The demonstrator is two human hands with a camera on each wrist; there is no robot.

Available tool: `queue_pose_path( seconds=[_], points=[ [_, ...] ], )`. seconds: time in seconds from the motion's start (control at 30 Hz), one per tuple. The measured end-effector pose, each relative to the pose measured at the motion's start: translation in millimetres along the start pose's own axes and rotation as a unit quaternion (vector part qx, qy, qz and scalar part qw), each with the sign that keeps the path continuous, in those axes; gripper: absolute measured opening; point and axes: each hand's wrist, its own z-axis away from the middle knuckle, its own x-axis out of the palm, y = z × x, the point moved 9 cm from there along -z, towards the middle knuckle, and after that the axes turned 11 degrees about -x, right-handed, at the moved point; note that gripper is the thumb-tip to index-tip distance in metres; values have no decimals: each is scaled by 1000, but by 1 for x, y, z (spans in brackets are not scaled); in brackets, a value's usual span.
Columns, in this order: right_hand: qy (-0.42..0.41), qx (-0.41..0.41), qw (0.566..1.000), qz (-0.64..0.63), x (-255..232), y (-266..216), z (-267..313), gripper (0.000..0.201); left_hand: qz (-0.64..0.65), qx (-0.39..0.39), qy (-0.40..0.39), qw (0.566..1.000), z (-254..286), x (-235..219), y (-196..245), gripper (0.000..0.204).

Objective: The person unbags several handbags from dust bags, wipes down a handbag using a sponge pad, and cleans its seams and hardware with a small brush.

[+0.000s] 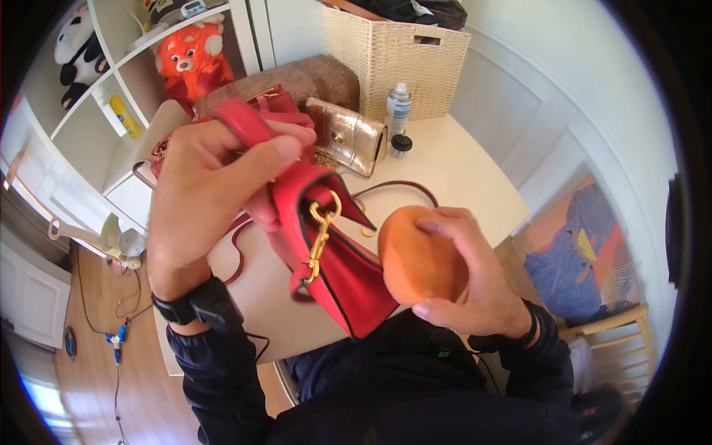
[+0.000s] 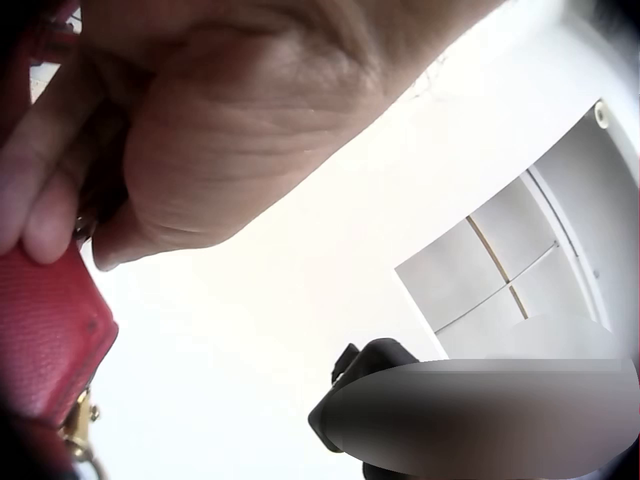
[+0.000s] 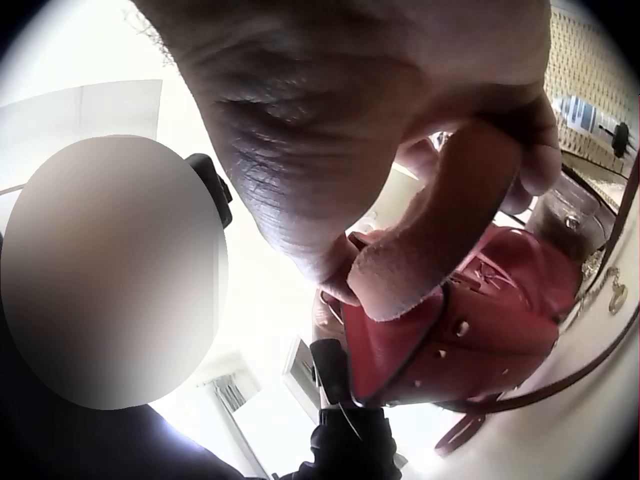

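A red handbag (image 1: 348,297) with dark edging and gold hardware is held up and tilted over the table. My left hand (image 1: 200,189) grips it at the top by its red handle, thumb and fingers around it. On the bag's near side hangs a gold snap hook (image 1: 319,248). Just to the right, my right hand (image 1: 482,285) pinches a rounded orange sponge pad (image 1: 419,256) between thumb and fingers, close beside the bag. From the right wrist, the pad (image 3: 440,230) shows as a bent, thick piece overlapping the bag (image 3: 490,340). The bag's base faces the right wrist camera.
On the white table (image 1: 475,178) lie a gold clutch (image 1: 345,133), a brown bag (image 1: 311,81) and another red bag behind my left hand. A spray can (image 1: 398,111) and black cap (image 1: 401,144) stand before a woven basket (image 1: 400,59). White shelves hold plush toys.
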Motion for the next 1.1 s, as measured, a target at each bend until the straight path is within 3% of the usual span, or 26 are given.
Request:
queue_pose_path(
  seconds=[0.23, 0.53, 0.67, 0.73, 1.0, 1.1],
  points=[
    [63, -70, 996, 6, -21, -25, 3, 90, 61, 82, 145, 984, 16, -22, 14, 28],
    [106, -122, 987, 7, -19, -44, -9, 94, 112, -1, 53, 992, -21, -7, -29, 32],
    [27, -149, 987, -62, 18, -55, -22, 93, -38, -47, 55, 997, -36, 2, -40, 33],
    [4, -170, 981, -98, 42, -56, -28, 92, -230, 19, 117, 966, -36, 4, -35, 32],
    [0, -71, 994, -81, 74, 6, -35, 86, -345, 52, 136, 927, -25, -7, -35, 37],
    [13, -18, 999, 31, 63, 28, -29, 80, -343, 23, 137, 929, -22, -21, -29, 35]
  ],
)
